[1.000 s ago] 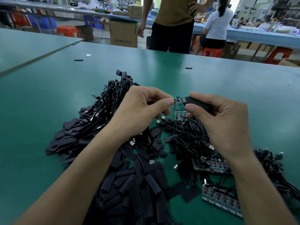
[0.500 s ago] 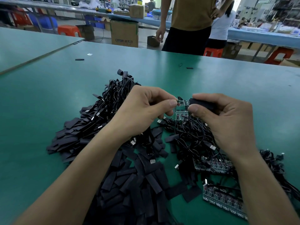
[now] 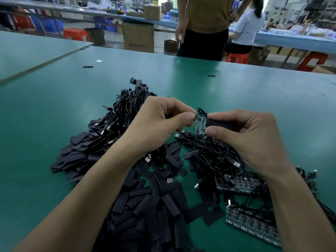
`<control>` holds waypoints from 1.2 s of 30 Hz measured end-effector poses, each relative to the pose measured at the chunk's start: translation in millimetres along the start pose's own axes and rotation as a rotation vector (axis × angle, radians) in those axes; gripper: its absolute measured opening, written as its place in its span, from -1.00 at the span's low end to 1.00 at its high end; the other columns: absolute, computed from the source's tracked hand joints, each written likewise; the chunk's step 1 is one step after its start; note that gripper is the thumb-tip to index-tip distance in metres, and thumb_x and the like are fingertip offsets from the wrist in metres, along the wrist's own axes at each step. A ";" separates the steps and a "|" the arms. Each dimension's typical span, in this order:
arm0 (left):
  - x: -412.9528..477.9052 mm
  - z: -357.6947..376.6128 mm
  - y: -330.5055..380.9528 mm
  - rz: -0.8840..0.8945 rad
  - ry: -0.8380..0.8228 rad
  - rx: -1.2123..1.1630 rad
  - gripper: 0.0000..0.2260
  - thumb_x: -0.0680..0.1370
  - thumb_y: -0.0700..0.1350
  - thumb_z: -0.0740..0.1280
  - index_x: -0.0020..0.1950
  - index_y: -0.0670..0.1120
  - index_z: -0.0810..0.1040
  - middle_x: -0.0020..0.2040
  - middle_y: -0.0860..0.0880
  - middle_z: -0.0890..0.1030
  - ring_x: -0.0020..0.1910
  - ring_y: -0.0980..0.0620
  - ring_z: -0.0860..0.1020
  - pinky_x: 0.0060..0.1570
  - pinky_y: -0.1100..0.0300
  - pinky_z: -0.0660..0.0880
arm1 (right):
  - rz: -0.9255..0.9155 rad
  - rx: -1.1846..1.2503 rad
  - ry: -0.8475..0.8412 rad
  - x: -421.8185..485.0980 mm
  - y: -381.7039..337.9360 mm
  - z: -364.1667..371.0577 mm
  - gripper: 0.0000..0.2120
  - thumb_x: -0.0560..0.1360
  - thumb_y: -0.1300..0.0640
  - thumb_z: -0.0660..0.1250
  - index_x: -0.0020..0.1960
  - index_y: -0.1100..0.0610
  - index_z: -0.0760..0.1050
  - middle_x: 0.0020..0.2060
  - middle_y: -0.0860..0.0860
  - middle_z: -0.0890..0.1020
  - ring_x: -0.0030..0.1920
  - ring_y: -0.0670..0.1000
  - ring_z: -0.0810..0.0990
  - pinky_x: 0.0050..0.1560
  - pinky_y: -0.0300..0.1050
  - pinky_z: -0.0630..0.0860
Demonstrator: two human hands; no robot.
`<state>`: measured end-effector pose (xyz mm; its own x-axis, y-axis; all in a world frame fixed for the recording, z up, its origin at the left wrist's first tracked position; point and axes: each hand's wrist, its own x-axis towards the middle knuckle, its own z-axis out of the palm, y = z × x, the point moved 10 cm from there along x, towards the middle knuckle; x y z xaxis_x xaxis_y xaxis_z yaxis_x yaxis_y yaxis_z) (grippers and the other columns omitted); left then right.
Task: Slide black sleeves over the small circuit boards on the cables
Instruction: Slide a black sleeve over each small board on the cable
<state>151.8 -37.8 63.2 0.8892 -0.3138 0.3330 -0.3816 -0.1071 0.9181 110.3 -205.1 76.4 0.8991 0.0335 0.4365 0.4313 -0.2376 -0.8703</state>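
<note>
Dozens deep nearest, logs a heap of loose sleeves (image 3: 145, 206) on the green table (image 3: 54, 106), strips of bare boards (image 3: 241, 182) just right of it; beyond, finds the left hand (image 3: 160, 124) pinching the end of a small circuit board (image 3: 200, 120) on its cable (image 3: 201, 111) and the right hand (image 3: 251, 137) gripping one black sleeve (image 3: 219, 123) between thumb and fingers, mouth at the board's right end. Judges the sliding barely begun: calls next for steadying the board and pushing the sleeve squarely leftward over it. Farthest, notes a large cardboard box (image 3: 139, 38) and a small open box (image 3: 171, 45) on the floor, contents unseen.

Left hand (image 3: 160, 122) pinches board (image 3: 200, 120); right hand (image 3: 251, 139) pinches sleeve (image 3: 220, 123).
</note>
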 end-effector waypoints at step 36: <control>-4.6 8.9 -4.1 -0.111 -0.017 -0.055 -0.92 0.54 -0.13 0.45 -0.12 -0.13 0.65 -0.29 -0.06 0.71 -0.33 0.09 0.61 -0.21 0.29 0.57 | -0.086 0.039 0.111 -1.5 -4.4 4.2 -0.79 0.29 0.06 0.56 -0.07 -0.08 0.71 -0.21 -0.13 0.74 -0.22 -0.14 0.71 -0.13 -0.33 0.59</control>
<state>147.1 -44.4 56.0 0.9204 -0.3192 0.2258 -0.2667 -0.0901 0.9596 107.3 -200.0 78.6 0.8460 -0.0559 0.5302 0.5107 -0.2007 -0.8360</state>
